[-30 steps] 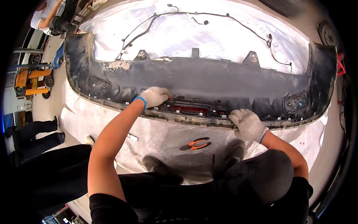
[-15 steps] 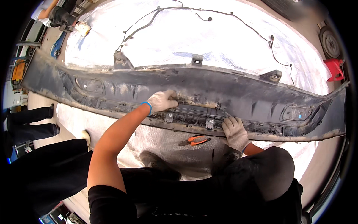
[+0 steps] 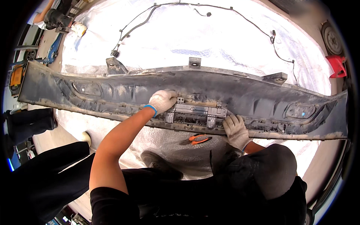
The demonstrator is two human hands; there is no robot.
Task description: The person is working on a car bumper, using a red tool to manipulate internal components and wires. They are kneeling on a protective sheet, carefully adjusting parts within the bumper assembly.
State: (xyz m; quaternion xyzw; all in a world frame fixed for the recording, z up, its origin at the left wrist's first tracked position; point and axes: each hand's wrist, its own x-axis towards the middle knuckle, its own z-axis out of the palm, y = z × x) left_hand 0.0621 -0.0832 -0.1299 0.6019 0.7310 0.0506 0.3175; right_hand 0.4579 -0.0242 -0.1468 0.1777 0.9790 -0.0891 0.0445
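Observation:
A long, dirty, dark grey car bumper [image 3: 138, 86] lies across in front of me, its inner side up. Near its middle sits a black plastic bracket [image 3: 200, 109] with clip tabs. My left hand [image 3: 162, 102], in a white knit glove with a blue cuff, has its fingers curled at the bracket's left end; the fingertips are partly hidden. My right hand [image 3: 235, 130], gloved too, grips the bumper's near edge by the bracket's right end, fingers over the inner face. Orange-handled pliers [image 3: 197, 139] lie on the sheet below the bumper.
A black wiring harness [image 3: 176, 4] arcs over the white sheet [image 3: 210, 33] beyond the bumper. At the right stand a red container [image 3: 336, 66] and a wheel [image 3: 332, 41]. A person's dark-trousered legs [image 3: 32, 122] are at the left; another person [image 3: 56, 17] is at the far left.
The bumper has tipped slightly, its far edge now lower in view. The bracket shows more of its face. Both hands have stayed near the same spots, the left fingers more curled in.

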